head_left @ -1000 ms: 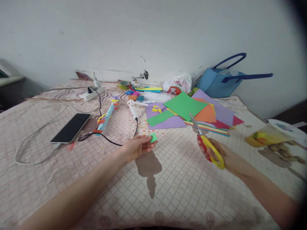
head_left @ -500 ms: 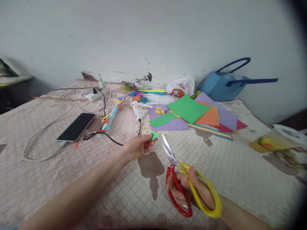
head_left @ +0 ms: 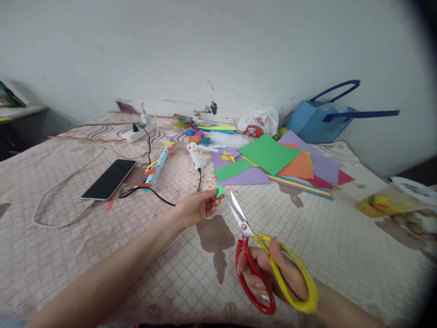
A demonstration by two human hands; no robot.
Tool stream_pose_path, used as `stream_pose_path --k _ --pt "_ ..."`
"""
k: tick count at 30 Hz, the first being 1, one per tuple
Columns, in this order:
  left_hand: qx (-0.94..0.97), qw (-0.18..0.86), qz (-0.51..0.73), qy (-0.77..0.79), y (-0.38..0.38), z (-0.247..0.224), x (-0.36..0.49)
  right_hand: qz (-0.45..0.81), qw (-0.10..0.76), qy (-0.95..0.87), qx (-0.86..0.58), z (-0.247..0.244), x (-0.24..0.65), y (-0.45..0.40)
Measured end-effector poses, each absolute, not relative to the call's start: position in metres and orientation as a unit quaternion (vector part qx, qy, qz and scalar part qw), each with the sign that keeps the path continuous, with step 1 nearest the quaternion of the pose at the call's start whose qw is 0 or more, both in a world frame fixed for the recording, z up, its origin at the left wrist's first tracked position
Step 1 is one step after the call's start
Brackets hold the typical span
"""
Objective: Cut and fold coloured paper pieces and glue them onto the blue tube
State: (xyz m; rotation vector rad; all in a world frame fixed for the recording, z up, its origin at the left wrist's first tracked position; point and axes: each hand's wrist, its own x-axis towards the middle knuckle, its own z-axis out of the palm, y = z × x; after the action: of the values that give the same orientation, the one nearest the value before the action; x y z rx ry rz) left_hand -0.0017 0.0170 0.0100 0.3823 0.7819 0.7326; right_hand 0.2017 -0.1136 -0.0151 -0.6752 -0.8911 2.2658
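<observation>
My left hand (head_left: 200,208) pinches a small green piece of paper (head_left: 220,191) between thumb and fingers. In my right hand (head_left: 262,273) is a pair of scissors (head_left: 244,226) with one red and one yellow handle loop. The blades are slightly parted, their tips just right of the green piece and apparently not touching it. Beyond the hands, a purple sheet (head_left: 252,177) carries a green strip (head_left: 233,170) and yellow scraps (head_left: 228,157). A large green sheet (head_left: 269,154) tops the stack of coloured sheets beside them.
A white glue gun (head_left: 194,156) with a black cord stands behind my left hand. Further left are a light-blue decorated strip (head_left: 160,166), a phone (head_left: 109,179) on a cable and a power strip (head_left: 136,133). A blue bag (head_left: 317,123) and a plastic cup (head_left: 392,200) are at right.
Both hands keep nearly the same pose, with the green piece and the scissors still held. The view has shifted very slightly.
</observation>
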Motion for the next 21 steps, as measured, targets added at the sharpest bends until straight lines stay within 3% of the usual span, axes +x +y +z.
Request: stream_pose_path --k 21 --pt "0.189 0.844 0.344 0.365 0.0153 0.0095 -0.0014 0.855 0.294 -0.335 -0.265 -0.0101 0.2001 -0.1126"
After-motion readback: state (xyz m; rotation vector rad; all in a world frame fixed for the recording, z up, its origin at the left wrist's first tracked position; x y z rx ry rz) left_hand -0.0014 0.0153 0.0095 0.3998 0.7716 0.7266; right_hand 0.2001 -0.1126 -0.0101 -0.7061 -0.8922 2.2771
